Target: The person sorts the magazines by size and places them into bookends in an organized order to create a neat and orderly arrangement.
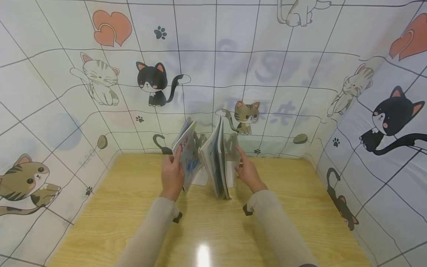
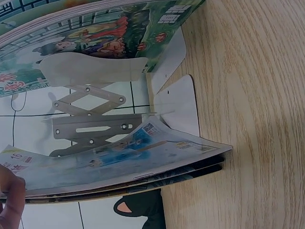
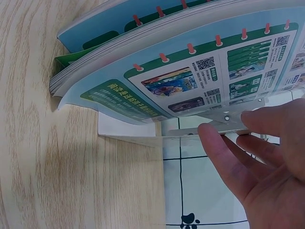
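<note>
At the left, my left hand (image 1: 172, 178) grips several thin picture books (image 1: 191, 155) near the spine side, thumb over the front cover. In the left wrist view these books (image 2: 143, 164) lean next to a metal expanding bookend (image 2: 90, 119) with riveted crossed bars and white base plates. Another group of books (image 1: 213, 163) stands upright and slightly fanned between its supports. At the right end of the bookend, my right hand (image 1: 250, 172) pinches the upright plate. The right wrist view shows the fingertips right at its edge, beside a blue-green back cover (image 3: 214, 76).
A light wood-grain table (image 1: 133, 207) bears everything. Behind it and along both sides hangs a white gridded cloth (image 1: 197, 74) printed with cats, hearts and paw marks. The back cloth stands close behind the books.
</note>
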